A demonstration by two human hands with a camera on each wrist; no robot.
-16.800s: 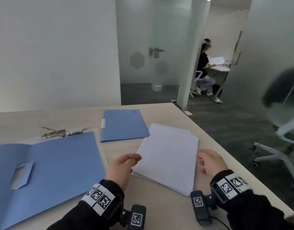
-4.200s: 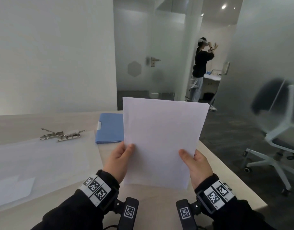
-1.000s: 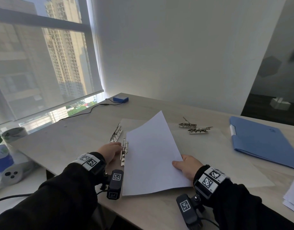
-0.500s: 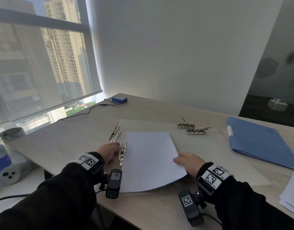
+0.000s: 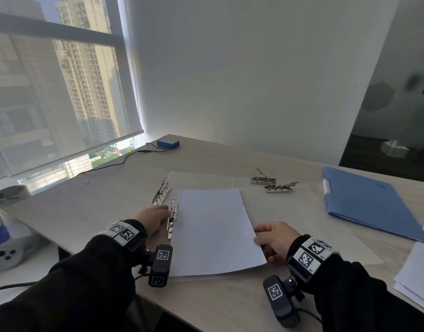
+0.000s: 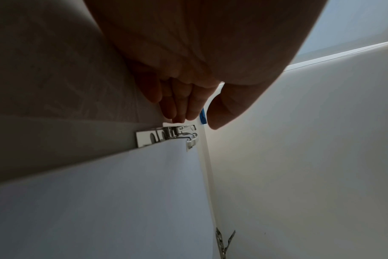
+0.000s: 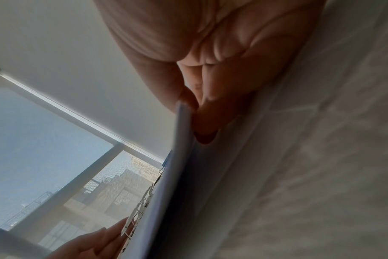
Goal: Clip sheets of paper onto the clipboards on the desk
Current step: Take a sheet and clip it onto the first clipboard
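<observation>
A white sheet of paper (image 5: 213, 231) lies flat on a translucent clipboard (image 5: 290, 216) on the desk. Its left edge meets the board's metal clip (image 5: 172, 218). My left hand (image 5: 158, 215) reaches that clip with straight fingers, and the fingertips (image 6: 177, 115) touch the clip (image 6: 177, 135) from behind, thumb held apart. My right hand (image 5: 266, 238) pinches the sheet's right edge, thumb on top and fingers underneath. In the right wrist view that edge of the paper (image 7: 182, 133) sits slightly raised between thumb and finger.
A second clip (image 5: 161, 195) lies just beyond the first, and two more clips (image 5: 273, 184) sit at the board's far edge. A blue folder (image 5: 366, 204) and a paper stack (image 5: 417, 271) are on the right. A blue box (image 5: 168, 142) with a cable lies near the window.
One second ago the sheet stood tilted with its far corner raised. It now lies flat on the board, and my right hand has moved lower and to the right with it. My left hand stays at the clip.
</observation>
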